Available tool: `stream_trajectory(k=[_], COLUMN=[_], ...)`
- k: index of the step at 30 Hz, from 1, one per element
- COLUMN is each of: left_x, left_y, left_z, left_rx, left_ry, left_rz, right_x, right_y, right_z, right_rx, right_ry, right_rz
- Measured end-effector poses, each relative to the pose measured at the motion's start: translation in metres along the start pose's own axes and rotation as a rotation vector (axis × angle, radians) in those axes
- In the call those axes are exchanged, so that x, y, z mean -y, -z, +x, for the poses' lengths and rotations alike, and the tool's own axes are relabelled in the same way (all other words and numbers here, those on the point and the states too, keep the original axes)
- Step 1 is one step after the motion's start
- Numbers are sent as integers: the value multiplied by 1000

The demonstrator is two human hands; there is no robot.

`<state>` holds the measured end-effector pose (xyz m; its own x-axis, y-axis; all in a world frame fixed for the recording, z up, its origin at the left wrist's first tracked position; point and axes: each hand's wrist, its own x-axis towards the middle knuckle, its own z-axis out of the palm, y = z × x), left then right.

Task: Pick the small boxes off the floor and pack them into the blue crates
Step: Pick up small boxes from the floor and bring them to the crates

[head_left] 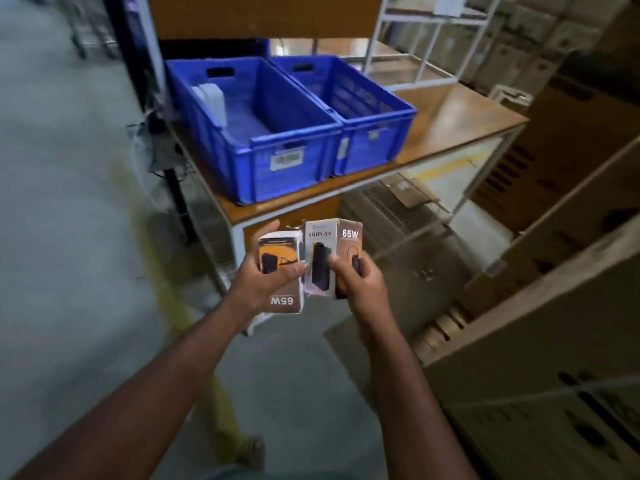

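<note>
Carry step: left hand (268, 275) gripping inverted box (281, 271), right hand (356, 277) pinching upright box (329, 258), both short of near blue crate (256, 133); next, reach over rim, set down inside.

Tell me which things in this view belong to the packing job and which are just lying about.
Job:
- left hand gripping small box, print upside down
- right hand gripping small box, print upright
- left blue crate, white boxes inside
- right blue crate

Lying about:
- wooden table
- white wire rack
- stacked cartons
</note>
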<state>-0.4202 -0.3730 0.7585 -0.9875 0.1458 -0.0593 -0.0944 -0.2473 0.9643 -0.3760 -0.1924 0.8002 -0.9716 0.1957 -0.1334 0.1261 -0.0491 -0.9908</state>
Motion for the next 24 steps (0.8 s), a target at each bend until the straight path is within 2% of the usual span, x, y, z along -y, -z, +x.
stream_trajectory(k=[6,15,20,24], left_x=[-59,-111,-140,-142], left_y=[21,11,-10,-11], left_z=[81,208,300,355], left_rx=[-103,-231,-397,-528], left_ry=[-195,-387,-491,-458], left_rz=[112,244,399,443], right_x=[48,108,139,146], right_y=[-45,-53,-47,-55], right_z=[88,251,362,442], right_rx=[64,176,287,372], right_ry=[68,176,290,294], right_rz=[17,161,26,-88])
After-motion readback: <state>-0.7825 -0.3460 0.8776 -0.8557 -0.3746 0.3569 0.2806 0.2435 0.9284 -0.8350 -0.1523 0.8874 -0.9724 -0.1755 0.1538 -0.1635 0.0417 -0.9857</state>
